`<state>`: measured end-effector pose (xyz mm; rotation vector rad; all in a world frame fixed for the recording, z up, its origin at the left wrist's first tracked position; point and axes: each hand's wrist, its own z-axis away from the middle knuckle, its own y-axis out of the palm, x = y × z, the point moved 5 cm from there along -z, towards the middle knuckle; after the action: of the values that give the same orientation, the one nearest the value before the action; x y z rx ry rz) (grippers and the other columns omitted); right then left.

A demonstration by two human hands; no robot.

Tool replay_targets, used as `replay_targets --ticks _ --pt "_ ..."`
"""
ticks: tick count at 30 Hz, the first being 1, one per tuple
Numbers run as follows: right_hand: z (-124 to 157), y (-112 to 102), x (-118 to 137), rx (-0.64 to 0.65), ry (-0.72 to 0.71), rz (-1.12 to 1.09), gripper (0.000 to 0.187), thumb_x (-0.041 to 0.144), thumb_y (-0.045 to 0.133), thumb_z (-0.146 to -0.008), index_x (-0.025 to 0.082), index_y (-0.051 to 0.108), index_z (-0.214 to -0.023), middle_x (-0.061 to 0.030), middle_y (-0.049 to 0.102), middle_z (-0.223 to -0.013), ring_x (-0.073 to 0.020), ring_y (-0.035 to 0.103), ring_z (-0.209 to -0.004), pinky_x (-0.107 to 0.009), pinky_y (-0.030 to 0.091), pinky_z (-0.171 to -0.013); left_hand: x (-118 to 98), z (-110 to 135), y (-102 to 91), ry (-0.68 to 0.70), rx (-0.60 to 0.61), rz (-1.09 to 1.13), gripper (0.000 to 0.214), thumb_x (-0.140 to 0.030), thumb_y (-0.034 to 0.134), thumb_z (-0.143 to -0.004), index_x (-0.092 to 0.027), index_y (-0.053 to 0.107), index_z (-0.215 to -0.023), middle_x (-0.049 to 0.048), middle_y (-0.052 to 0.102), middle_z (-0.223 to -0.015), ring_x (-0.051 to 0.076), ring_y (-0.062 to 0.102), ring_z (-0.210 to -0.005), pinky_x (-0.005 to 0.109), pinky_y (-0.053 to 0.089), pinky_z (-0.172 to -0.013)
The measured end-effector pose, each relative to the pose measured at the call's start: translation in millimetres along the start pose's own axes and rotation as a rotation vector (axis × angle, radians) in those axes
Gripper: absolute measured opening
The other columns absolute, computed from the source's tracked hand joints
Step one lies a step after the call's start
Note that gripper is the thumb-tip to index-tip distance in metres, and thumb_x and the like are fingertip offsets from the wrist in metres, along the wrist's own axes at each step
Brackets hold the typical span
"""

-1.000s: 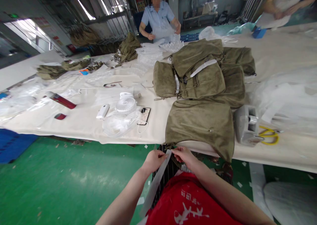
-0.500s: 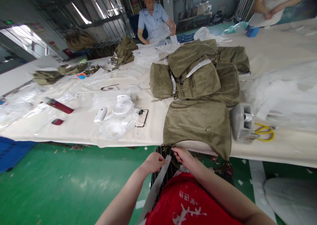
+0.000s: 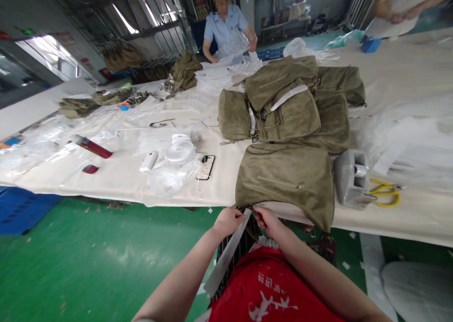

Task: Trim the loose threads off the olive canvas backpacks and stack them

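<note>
An olive-green bag [image 3: 283, 171] lies on the table's front edge, its near side hanging over toward me. My left hand [image 3: 229, 221] pinches the upper end of a long white strip [image 3: 226, 256], which hangs down over my lap. Just to the right, my right hand [image 3: 266, 222] is closed at the lower left corner of the bag, where its strap seems to hang. The fingertips of both hands are close together. What exactly the right fingers grip is too small to tell.
More olive bags [image 3: 283, 105] are piled behind. A grey tape dispenser [image 3: 350, 180] and yellow-handled scissors [image 3: 385, 193] stand right. Left are a white fan [image 3: 180, 152], a phone [image 3: 205, 167] and a red flask [image 3: 94, 147]. A co-worker [image 3: 226, 29] handles clear plastic across the table.
My left hand has moved up and right with the white strip, closer to my right hand and the bag's corner. The view has shifted slightly left.
</note>
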<state>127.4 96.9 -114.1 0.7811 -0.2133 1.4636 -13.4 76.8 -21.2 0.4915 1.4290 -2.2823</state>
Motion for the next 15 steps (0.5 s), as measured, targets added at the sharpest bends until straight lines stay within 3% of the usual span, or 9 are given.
replay_targets --ticks 4,10,15 --pt "4 1 11 -0.105 -0.098 0.041 0.022 0.03 0.055 -0.071 0.019 0.044 -0.055 0.007 0.039 -0.039 -0.0046 0.027 -0.031 -0.019 0.013 -0.032 0 -4 -1.8 -0.02 0.011 -0.038 0.041 -0.042 0.044 -0.081 -0.016 0.056 -0.052 -0.0046 0.032 -0.047 0.008 0.028 -0.049 0.026 0.016 -0.051" --pt "7 8 22 -0.073 -0.229 0.176 0.026 0.029 0.055 -0.07 0.02 0.041 -0.05 0.0075 0.038 -0.036 -0.0047 0.025 -0.028 -0.021 0.012 -0.031 2 -7 0.2 0.002 -0.018 -0.015 0.043 -0.043 0.044 -0.081 -0.015 0.056 -0.05 -0.0047 0.03 -0.047 0.009 0.029 -0.05 0.025 0.017 -0.05" --pt "4 -6 31 -0.095 -0.318 0.432 0.023 0.036 0.052 -0.075 0.019 0.054 -0.06 0.0051 0.045 -0.038 -0.0076 0.034 -0.027 -0.022 0.02 -0.032 -1 -6 -1.7 -0.01 -0.052 -0.026 0.045 -0.044 0.042 -0.083 -0.015 0.06 -0.053 -0.0041 0.038 -0.048 0.008 0.03 -0.05 0.025 0.019 -0.05"
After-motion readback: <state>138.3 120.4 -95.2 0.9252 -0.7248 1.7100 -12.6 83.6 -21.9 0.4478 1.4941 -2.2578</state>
